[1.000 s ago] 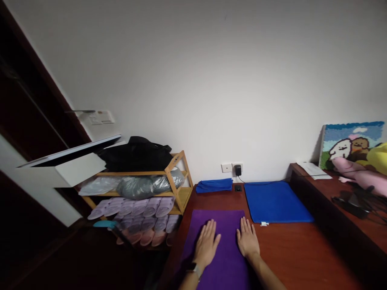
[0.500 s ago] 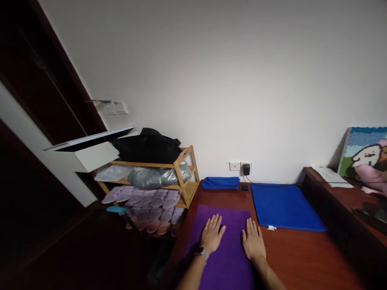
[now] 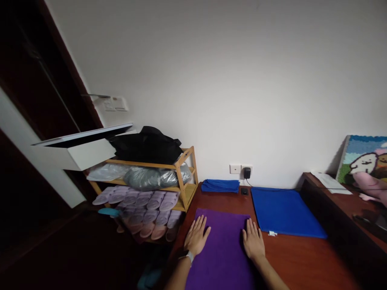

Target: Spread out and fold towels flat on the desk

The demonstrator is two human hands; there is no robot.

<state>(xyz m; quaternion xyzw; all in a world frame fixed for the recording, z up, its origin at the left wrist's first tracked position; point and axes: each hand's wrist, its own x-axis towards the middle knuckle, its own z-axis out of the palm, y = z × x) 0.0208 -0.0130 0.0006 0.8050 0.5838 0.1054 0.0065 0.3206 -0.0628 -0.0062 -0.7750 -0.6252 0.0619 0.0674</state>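
A purple towel (image 3: 222, 249) lies spread flat on the reddish-brown desk (image 3: 290, 257), its lower end cut off by the frame. On its left edge rests my left hand (image 3: 196, 235), palm down with fingers stretched out; a watch is on that wrist. My right hand (image 3: 253, 239) lies flat along the right edge, fingers extended. Neither hand grasps anything. Right of the towel, a blue towel (image 3: 284, 211) with a white tag is laid out flat. Behind, near the wall, sits a folded blue towel (image 3: 220, 185).
A wooden rack (image 3: 181, 173) at the left holds a black bag (image 3: 148, 145), plastic-wrapped items and several lilac slippers (image 3: 154, 200). A plugged-in charger (image 3: 247, 172) trails a cable along the wall. On the right, a raised ledge carries a fluffy picture (image 3: 364, 159) and a pink plush toy.
My left hand has slid left from the purple towel's inner part to its left edge. My right hand stays nearly where it was. The view has shifted slightly.
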